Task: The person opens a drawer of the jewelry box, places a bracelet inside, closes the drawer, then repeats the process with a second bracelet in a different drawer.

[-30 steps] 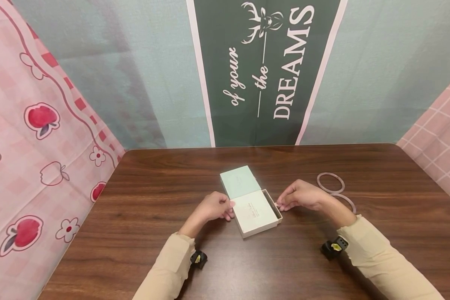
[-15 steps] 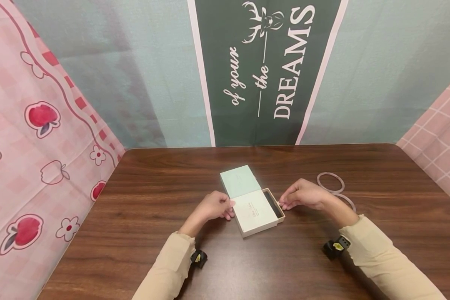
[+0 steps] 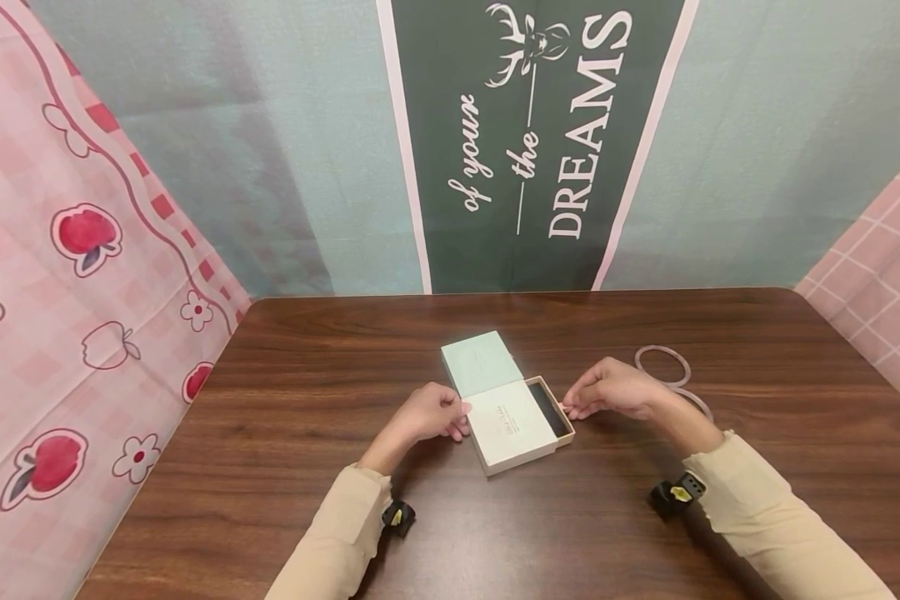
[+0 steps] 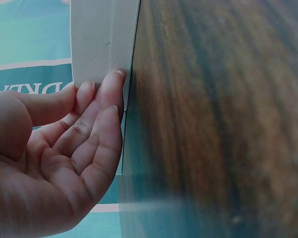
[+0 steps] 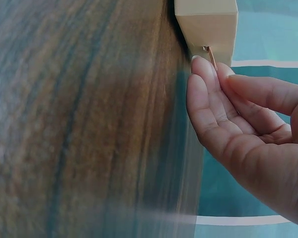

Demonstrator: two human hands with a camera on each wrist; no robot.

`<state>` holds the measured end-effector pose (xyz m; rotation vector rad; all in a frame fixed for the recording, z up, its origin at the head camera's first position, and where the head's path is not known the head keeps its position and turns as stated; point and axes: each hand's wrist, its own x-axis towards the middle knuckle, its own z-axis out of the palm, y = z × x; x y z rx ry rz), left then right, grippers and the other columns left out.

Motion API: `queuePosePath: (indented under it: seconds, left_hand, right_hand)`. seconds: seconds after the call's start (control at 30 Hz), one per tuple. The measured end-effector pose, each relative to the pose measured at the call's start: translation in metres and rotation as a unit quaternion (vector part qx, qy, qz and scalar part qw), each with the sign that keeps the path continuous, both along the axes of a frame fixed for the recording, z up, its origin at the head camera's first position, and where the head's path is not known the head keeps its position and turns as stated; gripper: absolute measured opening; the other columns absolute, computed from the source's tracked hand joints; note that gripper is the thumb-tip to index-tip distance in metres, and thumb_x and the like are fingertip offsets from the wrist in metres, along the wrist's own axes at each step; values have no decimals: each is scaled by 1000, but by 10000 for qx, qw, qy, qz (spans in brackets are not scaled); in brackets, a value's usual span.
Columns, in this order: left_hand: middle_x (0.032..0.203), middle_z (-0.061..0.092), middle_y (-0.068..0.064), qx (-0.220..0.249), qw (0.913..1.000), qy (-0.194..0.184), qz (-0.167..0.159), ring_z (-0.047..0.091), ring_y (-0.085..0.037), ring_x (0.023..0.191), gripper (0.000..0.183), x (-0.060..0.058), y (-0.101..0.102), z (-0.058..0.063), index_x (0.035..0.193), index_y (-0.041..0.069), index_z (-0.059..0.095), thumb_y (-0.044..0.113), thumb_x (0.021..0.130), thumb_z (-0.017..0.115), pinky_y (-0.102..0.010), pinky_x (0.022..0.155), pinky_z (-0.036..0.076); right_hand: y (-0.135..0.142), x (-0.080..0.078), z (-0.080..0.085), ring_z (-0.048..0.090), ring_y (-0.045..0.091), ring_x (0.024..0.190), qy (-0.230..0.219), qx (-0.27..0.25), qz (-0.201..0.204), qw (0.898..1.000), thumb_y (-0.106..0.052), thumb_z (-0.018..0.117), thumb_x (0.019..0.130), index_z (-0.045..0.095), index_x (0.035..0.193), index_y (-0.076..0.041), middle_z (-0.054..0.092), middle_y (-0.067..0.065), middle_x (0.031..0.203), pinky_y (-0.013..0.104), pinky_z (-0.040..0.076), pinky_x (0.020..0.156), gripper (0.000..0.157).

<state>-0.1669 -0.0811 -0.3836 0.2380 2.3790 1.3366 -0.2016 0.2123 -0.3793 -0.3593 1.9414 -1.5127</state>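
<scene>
- Plainly, the right grip (image 3: 606, 389) is pinched almost closed, fingertips on a thin reddish-brown tab (image 5: 212, 57) at the front of a tan-edged cardboard drawer (image 3: 566, 439).
- That drawer sits just left of it, partway out of a cream-white square cardboard box (image 3: 508, 425); the inside looks dark, and I can't make out any contents.
- The left grip (image 3: 429, 412) curls lightly on the box's opposite side, thumb at the top edge, fingertips against the side wall.
- My worry is the tab: so slim, with only fingertips on it, a jerk could slip or tear it.
- Should the left hold give, the box might skid rightward with the drawer; a crooked pull could jam it, too long a one could drop its end.
- Beyond both grips, a pale mint-green square piece (image 3: 482, 364) adjoins the box and could get nudged by a twist.
- Nearer the person, brown wood-grain tabletop (image 3: 510, 533) gives room, its edges well apart from the grips.
- Rightward is tighter: two pale pinkish rings (image 3: 651, 347) lie there, one partly behind the forearm, easily swept.
</scene>
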Motion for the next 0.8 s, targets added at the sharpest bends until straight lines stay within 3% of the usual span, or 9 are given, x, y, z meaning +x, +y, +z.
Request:
queuePosePath:
  seconds: [0.8]
  left_hand:
    - [66,65,-11,22,10000,-34,-14,61,-14,54,24,-1,0,0,72,-5,60,11,91,57,-25,54,50]
  right_hand:
    - [9,-2,1,64,18,74,20,37,-83,10000,10,49,83,54,96,27,65,19,85,34,53,72,22]
